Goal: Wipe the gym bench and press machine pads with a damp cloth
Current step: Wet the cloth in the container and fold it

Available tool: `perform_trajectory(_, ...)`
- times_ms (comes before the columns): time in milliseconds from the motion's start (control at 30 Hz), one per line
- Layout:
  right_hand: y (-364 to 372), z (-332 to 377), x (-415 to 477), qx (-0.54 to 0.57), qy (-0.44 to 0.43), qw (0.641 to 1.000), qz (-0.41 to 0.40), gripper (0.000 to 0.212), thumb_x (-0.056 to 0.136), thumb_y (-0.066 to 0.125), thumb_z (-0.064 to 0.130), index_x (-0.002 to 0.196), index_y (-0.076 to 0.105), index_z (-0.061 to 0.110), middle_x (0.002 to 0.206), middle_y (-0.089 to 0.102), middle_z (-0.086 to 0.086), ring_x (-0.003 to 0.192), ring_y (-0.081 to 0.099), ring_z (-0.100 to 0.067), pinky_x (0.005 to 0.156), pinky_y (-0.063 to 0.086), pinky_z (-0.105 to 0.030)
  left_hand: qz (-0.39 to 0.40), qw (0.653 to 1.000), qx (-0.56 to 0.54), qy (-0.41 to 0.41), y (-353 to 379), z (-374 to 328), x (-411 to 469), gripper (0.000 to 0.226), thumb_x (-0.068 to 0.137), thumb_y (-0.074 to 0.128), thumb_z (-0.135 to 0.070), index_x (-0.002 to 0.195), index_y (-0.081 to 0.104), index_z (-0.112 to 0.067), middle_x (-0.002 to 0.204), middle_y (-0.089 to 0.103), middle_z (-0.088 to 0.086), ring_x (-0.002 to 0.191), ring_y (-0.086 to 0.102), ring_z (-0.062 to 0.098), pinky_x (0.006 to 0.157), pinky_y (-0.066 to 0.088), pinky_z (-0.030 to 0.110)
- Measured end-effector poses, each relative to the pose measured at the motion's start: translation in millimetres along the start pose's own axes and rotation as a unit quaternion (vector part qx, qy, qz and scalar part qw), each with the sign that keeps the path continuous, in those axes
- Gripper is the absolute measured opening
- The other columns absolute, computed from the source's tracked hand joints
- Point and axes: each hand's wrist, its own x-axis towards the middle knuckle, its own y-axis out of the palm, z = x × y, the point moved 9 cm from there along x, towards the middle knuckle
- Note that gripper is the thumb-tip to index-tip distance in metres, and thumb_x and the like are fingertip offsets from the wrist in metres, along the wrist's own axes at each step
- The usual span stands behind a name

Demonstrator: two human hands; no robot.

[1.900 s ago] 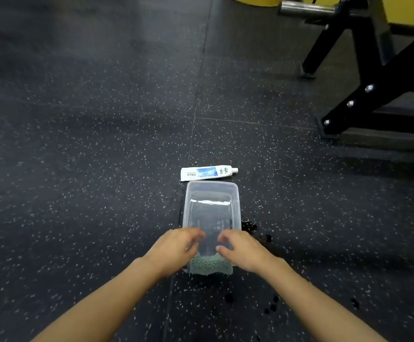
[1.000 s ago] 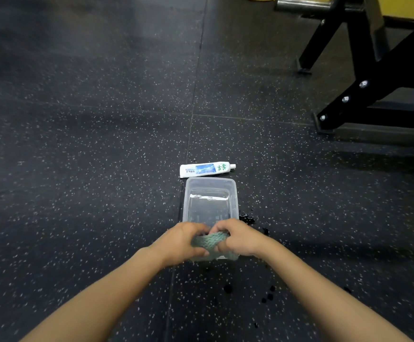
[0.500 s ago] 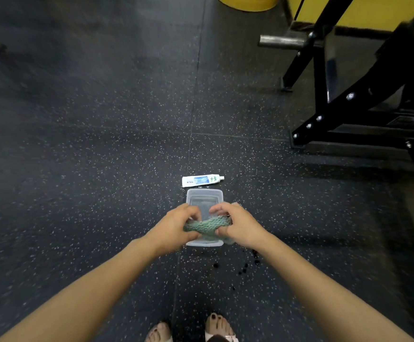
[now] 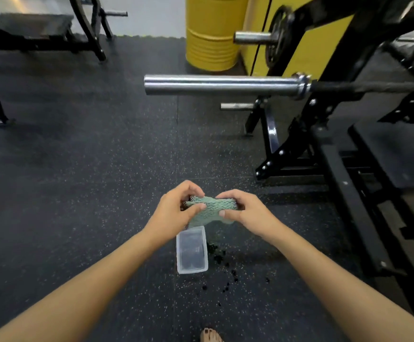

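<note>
A green textured cloth [image 4: 210,209] is stretched between both hands above the floor. My left hand [image 4: 176,212] pinches its left end with thumb and curled fingers. My right hand [image 4: 246,210] grips its right end the same way. Below the hands a clear plastic tub [image 4: 191,251] holding water stands on the black rubber floor. The black bench pad [image 4: 393,154] of the press machine lies at the right, beyond the frame.
A steel barbell sleeve [image 4: 220,84] juts leftward at chest height ahead. The black machine frame [image 4: 334,154] fills the right side. A yellow drum [image 4: 213,33] stands at the back. Dark water drops [image 4: 225,267] spot the floor beside the tub. A bare foot [image 4: 210,335] shows at the bottom.
Both hands lifted the cloth out of the tub and raised it. The view rose and tilted up, so the tub now sits below the hands and the barbell and drum came into sight.
</note>
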Motion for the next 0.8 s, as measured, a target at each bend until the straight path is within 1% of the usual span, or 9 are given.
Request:
perform_trajectory(67,-23,28,-13,0.004,-0.021,0.999,-0.028,0.027,0.088,0.069,-0.001,0.107,0.064,0.017,0.097,0.064,0.007,0.083,0.058,-0.003,0.072,0.047,-0.012,0.001,0.999,0.014,0.043,-5,-39,7,0.025,0.088,0.073,-0.01,0.094,0.062,-0.031,0.099,0.068,-0.018,0.102,0.065,0.008,0.087,0.054,0.036)
perform_trajectory(100,-35,41,-20,0.005,-0.032,0.998,-0.046,0.027,0.088,0.069,-0.002,0.106,0.065,0.018,0.098,0.064,0.006,0.085,0.059,-0.004,0.074,0.048,-0.014,0.006,0.998,0.017,0.061,-6,-58,10,0.026,0.087,0.074,-0.009,0.094,0.063,-0.031,0.099,0.068,-0.019,0.102,0.064,0.006,0.088,0.051,0.032)
perform_trajectory(133,-46,53,-28,0.006,-0.041,0.997,-0.064,0.028,0.087,0.069,-0.002,0.104,0.065,0.019,0.099,0.065,0.004,0.088,0.06,-0.007,0.077,0.049,-0.017,0.01,0.997,0.019,0.077,-6,-76,13,0.026,0.087,0.074,-0.008,0.095,0.063,-0.031,0.099,0.068,-0.019,0.099,0.065,0.005,0.087,0.05,0.03)
perform_trajectory(233,-79,83,-56,0.02,-0.056,0.991,-0.122,0.034,0.086,0.07,-0.004,0.098,0.066,0.028,0.101,0.066,0.002,0.093,0.061,-0.013,0.083,0.051,-0.032,0.023,0.993,0.012,0.117,-4,-127,16,0.023,0.088,0.074,-0.01,0.096,0.064,-0.029,0.099,0.067,-0.018,0.094,0.065,0.01,0.081,0.053,0.032)
perform_trajectory(333,-113,111,-94,0.023,-0.076,0.978,-0.191,0.033,0.081,0.072,0.008,0.095,0.066,0.036,0.103,0.067,0.005,0.099,0.064,-0.018,0.089,0.052,-0.04,0.033,0.987,0.005,0.155,6,-176,16,0.022,0.088,0.073,-0.011,0.098,0.065,-0.029,0.099,0.068,-0.02,0.098,0.066,0.008,0.081,0.053,0.026)
perform_trajectory(400,-135,124,-122,0.018,-0.079,0.97,-0.228,0.032,0.081,0.073,0.011,0.096,0.066,0.038,0.106,0.068,0.006,0.102,0.064,-0.018,0.092,0.053,-0.04,0.053,0.982,0.008,0.183,20,-210,14,0.022,0.088,0.073,-0.011,0.098,0.066,-0.03,0.099,0.069,-0.021,0.097,0.066,0.006,0.081,0.054,0.025)
perform_trajectory(533,-180,138,-181,0.002,-0.077,0.956,-0.284,0.037,0.086,0.072,0.001,0.097,0.065,0.036,0.102,0.067,0.009,0.097,0.064,-0.014,0.091,0.053,-0.04,0.11,0.968,0.031,0.224,60,-268,13,0.028,0.088,0.073,-0.012,0.099,0.066,-0.036,0.099,0.068,-0.022,0.092,0.067,0.009,0.08,0.054,0.029)
perform_trajectory(700,-236,140,-250,-0.012,-0.08,0.935,-0.345,0.03,0.087,0.071,0.004,0.102,0.066,0.029,0.105,0.067,0.004,0.099,0.064,-0.017,0.09,0.053,-0.041,0.169,0.944,0.052,0.279,119,-343,3,0.025,0.09,0.072,-0.011,0.104,0.067,-0.032,0.104,0.069,-0.016,0.077,0.064,-0.003,0.071,0.048,0.014)
perform_trajectory(800,-264,133,-276,-0.014,-0.079,0.926,-0.369,0.027,0.088,0.071,0.005,0.108,0.066,0.022,0.108,0.066,0.001,0.1,0.064,-0.019,0.09,0.053,-0.042,0.19,0.935,0.058,0.294,150,-370,3,0.028,0.09,0.072,-0.013,0.101,0.065,-0.038,0.106,0.069,-0.018,0.085,0.068,0.003,0.074,0.053,0.018)
